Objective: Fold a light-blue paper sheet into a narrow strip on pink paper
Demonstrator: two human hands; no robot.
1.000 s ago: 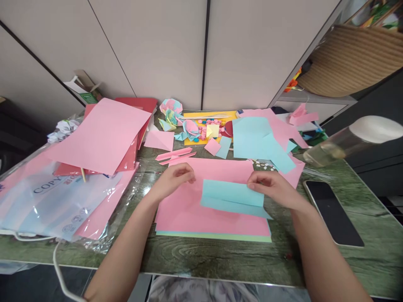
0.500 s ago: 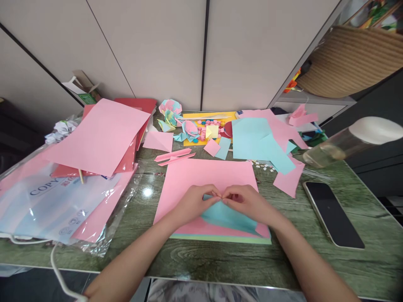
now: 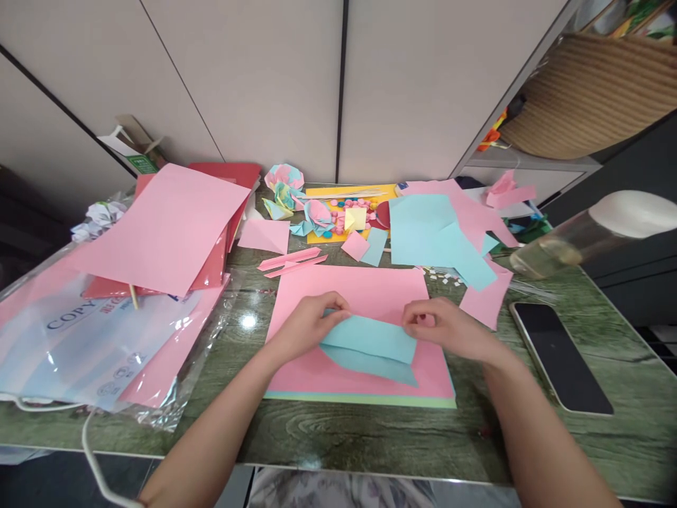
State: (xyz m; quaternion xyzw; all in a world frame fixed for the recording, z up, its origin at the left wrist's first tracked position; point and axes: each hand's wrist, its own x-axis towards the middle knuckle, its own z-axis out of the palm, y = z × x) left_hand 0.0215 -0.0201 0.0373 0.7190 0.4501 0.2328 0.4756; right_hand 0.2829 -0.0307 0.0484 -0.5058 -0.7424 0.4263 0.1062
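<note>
A light blue sheet of paper (image 3: 373, 342) with a lengthwise crease is stretched between my two hands, its lower flap hanging toward me. My left hand (image 3: 313, 323) pinches its upper left corner between thumb and fingers. At the upper right corner, my right hand (image 3: 447, 326) grips it the same way, fingers curled. Beneath the blue paper lies a stack of coloured sheets, pink on top (image 3: 296, 293), with blue and green edges showing at the front and right.
A phone (image 3: 561, 356) and a clear bottle with a white lid (image 3: 560, 243) are on the right. Behind lie blue offcuts (image 3: 420, 226), folded paper flowers (image 3: 319, 215) and pink strips (image 3: 290, 262). At left, a plastic paper packet (image 3: 95, 346) sits under a pink sheet (image 3: 169, 226).
My hands have moved apart from the middle, left hand leftward and right hand rightward. The blue paper is now spread between them, showing its crease.
</note>
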